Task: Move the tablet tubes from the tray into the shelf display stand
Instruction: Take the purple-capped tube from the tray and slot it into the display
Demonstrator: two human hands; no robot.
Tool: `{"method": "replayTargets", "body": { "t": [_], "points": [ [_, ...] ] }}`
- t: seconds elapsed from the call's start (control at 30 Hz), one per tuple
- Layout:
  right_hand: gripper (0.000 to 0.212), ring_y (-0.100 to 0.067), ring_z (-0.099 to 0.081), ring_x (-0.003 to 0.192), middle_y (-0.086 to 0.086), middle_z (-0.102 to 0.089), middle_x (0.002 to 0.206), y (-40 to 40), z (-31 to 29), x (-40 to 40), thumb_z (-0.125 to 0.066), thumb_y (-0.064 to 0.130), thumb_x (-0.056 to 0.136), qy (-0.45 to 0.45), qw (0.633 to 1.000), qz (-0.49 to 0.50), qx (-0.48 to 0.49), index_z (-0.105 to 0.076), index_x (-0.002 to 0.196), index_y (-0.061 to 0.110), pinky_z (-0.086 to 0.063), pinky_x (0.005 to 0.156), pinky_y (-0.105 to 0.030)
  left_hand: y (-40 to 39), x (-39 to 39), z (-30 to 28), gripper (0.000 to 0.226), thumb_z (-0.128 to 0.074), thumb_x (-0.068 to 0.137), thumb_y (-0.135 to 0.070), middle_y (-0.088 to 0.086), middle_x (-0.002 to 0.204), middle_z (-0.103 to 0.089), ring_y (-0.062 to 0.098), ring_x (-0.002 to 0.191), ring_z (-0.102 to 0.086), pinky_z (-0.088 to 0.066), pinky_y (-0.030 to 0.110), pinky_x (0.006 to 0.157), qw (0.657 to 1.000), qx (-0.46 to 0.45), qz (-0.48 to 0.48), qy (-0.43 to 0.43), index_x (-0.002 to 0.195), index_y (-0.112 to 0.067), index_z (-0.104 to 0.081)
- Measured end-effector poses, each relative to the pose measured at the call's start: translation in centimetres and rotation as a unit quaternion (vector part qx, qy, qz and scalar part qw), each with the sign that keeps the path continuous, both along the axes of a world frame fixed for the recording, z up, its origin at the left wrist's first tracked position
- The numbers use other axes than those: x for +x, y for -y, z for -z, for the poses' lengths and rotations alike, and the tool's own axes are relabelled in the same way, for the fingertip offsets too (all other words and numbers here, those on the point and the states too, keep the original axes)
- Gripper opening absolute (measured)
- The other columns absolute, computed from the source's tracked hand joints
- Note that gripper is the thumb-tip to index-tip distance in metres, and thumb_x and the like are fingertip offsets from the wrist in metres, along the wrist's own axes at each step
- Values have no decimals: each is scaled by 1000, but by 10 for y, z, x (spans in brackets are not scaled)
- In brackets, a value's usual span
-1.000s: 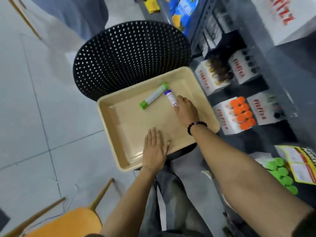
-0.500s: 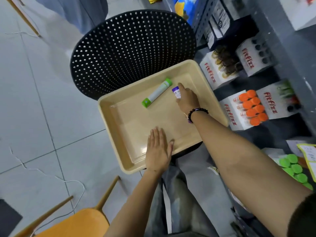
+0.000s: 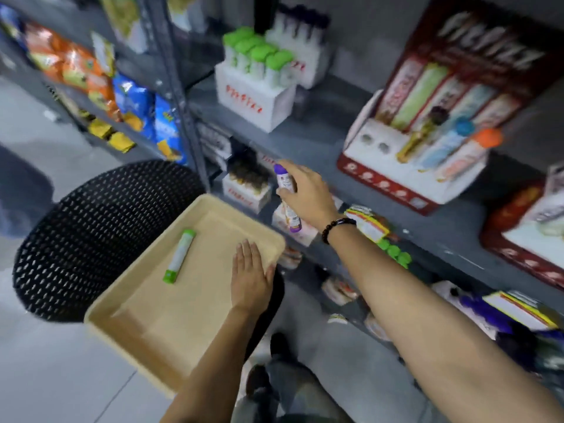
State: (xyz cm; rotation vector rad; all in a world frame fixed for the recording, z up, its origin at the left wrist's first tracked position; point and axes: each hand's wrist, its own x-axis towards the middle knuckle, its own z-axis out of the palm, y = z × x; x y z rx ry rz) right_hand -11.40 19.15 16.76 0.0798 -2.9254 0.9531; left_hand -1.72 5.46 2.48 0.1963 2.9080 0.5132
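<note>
My right hand grips a white tube with purple caps, held nearly upright in the air in front of the grey shelf, above and right of the beige tray. One green-capped tube lies alone in the tray. Flat on the tray's right side rests my left hand, fingers together. The red and white display stand sits on the shelf to the right, with three tubes leaning in its slots and two empty holes at its left.
The tray rests on a black perforated stool. A white box of green-capped tubes stands on the shelf at upper centre. Snack bags fill the left shelving. Lower shelves hold more tube boxes. My legs are below.
My right hand has lifted the purple-capped tube out of the tray and up toward the shelf. The view has swung up to the shelves. My left hand stays on the tray.
</note>
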Motion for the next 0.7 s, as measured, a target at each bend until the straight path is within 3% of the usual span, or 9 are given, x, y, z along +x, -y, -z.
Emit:
{"method": "replayTargets", "body": {
  "t": [0.1,0.23,0.3,0.37,0.47,0.57,0.7],
  "points": [
    [56,-34,-57,105,-17,-62,116,-44,-41,17,-62,16,82,-56,997,48,-4,-46,135,20,-43,89,-37,-33,-23,-29,61,-34,89,-33,33,126,-52,46,116,-52,-45,55,92,996,8,71,-47,121,15,-52],
    [56,-33,-57,106,-16,-61,118,-96,-78,34,-62,18,81,-103,989,107,-5,-45,133,19,-44,89,-35,-81,-51,-60,65,-26,95,-39,32,129,-50,45,120,-48,-41,48,100,987,24,134,-87,124,14,-50],
    [56,-30,-55,112,-12,-57,127,-117,-90,37,-62,16,80,-120,984,129,-23,-44,133,20,-44,93,-35,-103,-64,-74,74,-13,97,-47,30,141,-37,42,132,-34,-31,49,109,983,31,159,-86,134,12,-38],
    [56,-31,-56,108,-11,-57,125,-134,-101,38,-62,16,78,-134,980,141,-28,-44,131,22,-47,88,-37,-121,-76,-84,70,-14,98,-47,24,153,-14,34,142,-11,-10,42,117,980,-3,184,-73,144,6,-17],
    [52,-27,-58,93,-10,-60,115,-155,-117,33,-63,12,78,-149,979,139,-17,-45,126,19,-43,72,-31,-141,-97,-87,67,-21,100,-44,18,156,1,28,144,4,3,36,117,978,-22,191,-86,147,1,-2],
    [49,-17,-54,83,-8,-64,109,-171,-130,21,-63,11,79,-154,980,122,-22,-46,124,19,-37,70,-25,-156,-114,-88,70,-20,100,-46,18,156,2,28,143,5,3,35,116,981,-25,183,-62,148,1,-1],
    [51,-14,-62,87,-4,-66,111,-179,-138,5,-66,11,79,-160,979,109,-65,-46,125,22,-52,73,-26,-166,-122,-88,72,-14,98,-49,17,156,4,28,143,7,5,37,115,982,-67,165,-64,147,0,2]
  ]
}}
